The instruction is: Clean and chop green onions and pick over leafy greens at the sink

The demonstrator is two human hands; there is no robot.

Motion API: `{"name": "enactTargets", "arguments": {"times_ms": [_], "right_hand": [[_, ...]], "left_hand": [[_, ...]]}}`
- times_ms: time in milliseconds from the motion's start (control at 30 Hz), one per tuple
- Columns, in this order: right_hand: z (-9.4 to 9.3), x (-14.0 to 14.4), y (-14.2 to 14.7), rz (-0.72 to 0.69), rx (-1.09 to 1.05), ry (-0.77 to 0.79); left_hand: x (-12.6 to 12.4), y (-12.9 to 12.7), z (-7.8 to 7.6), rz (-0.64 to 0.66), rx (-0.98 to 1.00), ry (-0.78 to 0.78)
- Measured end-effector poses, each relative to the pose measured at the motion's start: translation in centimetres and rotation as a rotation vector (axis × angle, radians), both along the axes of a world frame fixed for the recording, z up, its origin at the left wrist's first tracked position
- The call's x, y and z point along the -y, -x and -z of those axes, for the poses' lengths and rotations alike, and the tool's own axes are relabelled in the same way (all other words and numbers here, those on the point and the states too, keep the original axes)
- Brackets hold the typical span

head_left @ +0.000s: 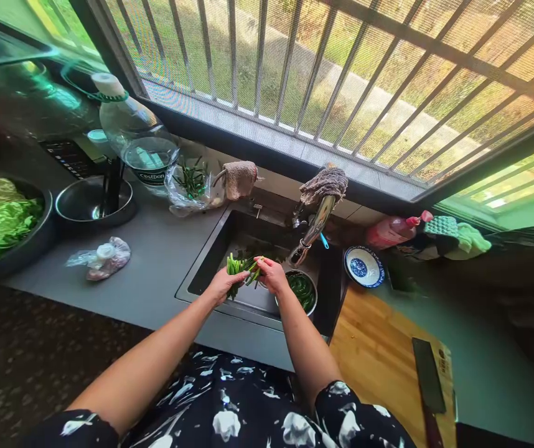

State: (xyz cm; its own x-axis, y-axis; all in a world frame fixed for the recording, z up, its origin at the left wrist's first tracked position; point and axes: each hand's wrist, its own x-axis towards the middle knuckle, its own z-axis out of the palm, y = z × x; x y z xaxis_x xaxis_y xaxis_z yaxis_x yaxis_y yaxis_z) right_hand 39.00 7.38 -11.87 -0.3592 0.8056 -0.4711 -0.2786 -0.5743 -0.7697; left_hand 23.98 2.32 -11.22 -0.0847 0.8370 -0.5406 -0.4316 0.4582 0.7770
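Over the dark sink point(196, 267), my left hand point(221, 284) is closed around a bunch of green vegetable stems point(236, 266). My right hand point(271, 274) pinches green stems at the right side of that bunch, its fingertips close to the left hand. Below and right of my right hand, a round bowl point(314, 301) stands in the sink with dark green leaves point(300, 290) in it. My right wrist hides part of its rim. Above the bowl hangs the spout of the chrome faucet point(316, 227), with a grey cloth point(325, 184) draped on top.
On the right, a cleaver point(429, 376) lies on a wooden cutting board point(365, 348), near a blue-and-white dish point(364, 266). Leftward stand a bag of greens point(191, 180), a large bottle point(129, 124), a pan point(94, 199), a tied plastic bag point(109, 258) and a pot of cabbage point(3, 218).
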Motion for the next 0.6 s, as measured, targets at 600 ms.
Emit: {"name": "enactTargets", "arguments": {"times_ms": [600], "right_hand": [[0.3,0.2,-0.8,0.167,-0.182,-0.002]], "left_hand": [[0.2,-1.5,0.5,-0.206,0.085,0.156]]}}
